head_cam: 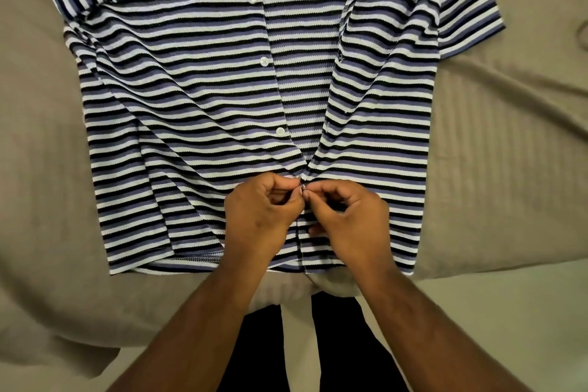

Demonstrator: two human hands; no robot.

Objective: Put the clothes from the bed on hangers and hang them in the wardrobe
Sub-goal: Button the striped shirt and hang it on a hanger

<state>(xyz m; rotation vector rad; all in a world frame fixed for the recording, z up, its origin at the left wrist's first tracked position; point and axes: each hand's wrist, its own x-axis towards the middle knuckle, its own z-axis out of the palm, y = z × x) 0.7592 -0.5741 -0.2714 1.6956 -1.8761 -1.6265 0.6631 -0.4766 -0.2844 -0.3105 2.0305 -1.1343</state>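
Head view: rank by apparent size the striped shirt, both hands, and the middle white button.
1. Blue, black and white striped knit shirt
2. Left hand and right hand: look alike, unranked
3. Small round white button, middle one

I take this for a bedroom in a home. Soft taupe bedding (496, 143) fills nearly the whole frame, with a faint woven stripe showing at the right and loose wrinkles and folds at the left. Its edge runs across the lower part of the frame, where I see the person's dark trouser legs (264, 347) close against it. A short-sleeved striped button-up shirt (197, 111) lies spread flat on it at centre.
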